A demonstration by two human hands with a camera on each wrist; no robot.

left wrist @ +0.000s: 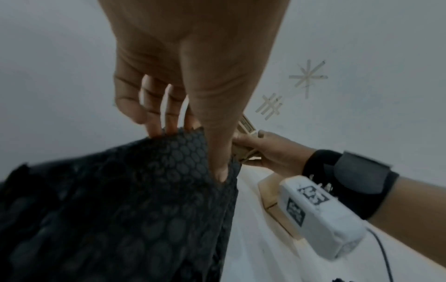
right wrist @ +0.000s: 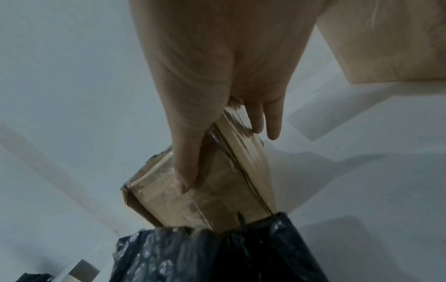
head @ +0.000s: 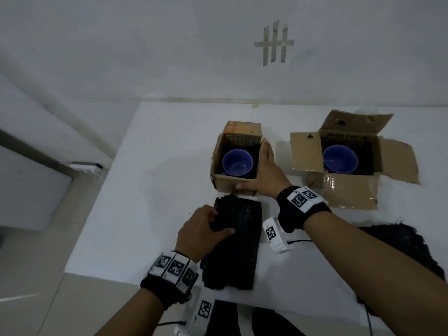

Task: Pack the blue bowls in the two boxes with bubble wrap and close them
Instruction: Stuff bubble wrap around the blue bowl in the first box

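Note:
Two open cardboard boxes stand on the white table point(head: 145, 190). The small left box point(head: 218, 180) holds a blue bowl point(head: 237, 162) on black wrap. The larger right box point(head: 351, 190), flaps spread, holds another blue bowl point(head: 339, 158). My right hand point(head: 260, 168) clasps the small box's near right corner, thumb along the front wall and fingers along the right wall; the right wrist view shows that hand point(right wrist: 226, 152) on the same box point(right wrist: 217, 200). A black bubble wrap sheet point(head: 237, 246) lies in front of it. My left hand point(head: 221, 221) pinches its far left corner, thumb on top point(left wrist: 193, 148).
A second black bubble wrap sheet point(head: 397, 246) lies at the right near edge, under my right forearm. The table's left edge drops to the floor, and a wall rises behind the boxes. The larger box point(right wrist: 386, 47) stands close to the right of my right hand.

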